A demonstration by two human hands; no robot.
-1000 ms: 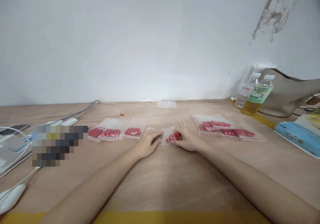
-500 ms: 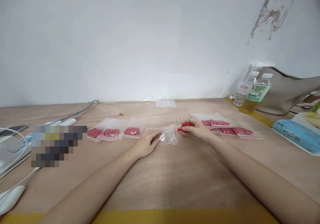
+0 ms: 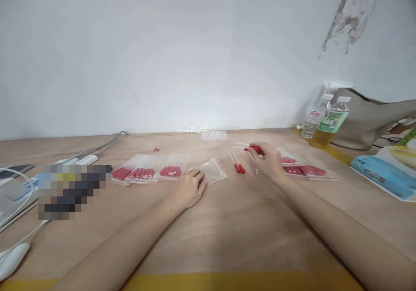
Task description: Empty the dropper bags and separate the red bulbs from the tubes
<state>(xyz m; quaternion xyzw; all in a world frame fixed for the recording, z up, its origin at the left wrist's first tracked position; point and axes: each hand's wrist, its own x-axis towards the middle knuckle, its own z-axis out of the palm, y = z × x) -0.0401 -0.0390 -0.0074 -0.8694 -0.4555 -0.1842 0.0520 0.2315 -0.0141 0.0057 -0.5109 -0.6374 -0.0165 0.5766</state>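
Observation:
My left hand [image 3: 190,189] rests on the table with its fingers curled on the near edge of an empty clear zip bag [image 3: 211,171]. My right hand [image 3: 269,161] is pinched shut on a few red-bulbed droppers [image 3: 254,148], held just above the table to the right of the bag. Two more red-bulbed droppers [image 3: 238,167] lie loose on the wood between the bag and my right hand.
Filled bags of red droppers lie at the left [image 3: 147,169] and at the right [image 3: 303,166]. A stack of empty bags [image 3: 213,135] sits by the wall. Two bottles [image 3: 325,119], a beige bag [image 3: 373,117] and a blue pack [image 3: 383,176] stand right; cables and a white device [image 3: 13,256] lie left.
My right hand pulled the red droppers out of the zip bag and moved right and away. Two droppers now lie loose on the table. The left hand stayed on the bag.

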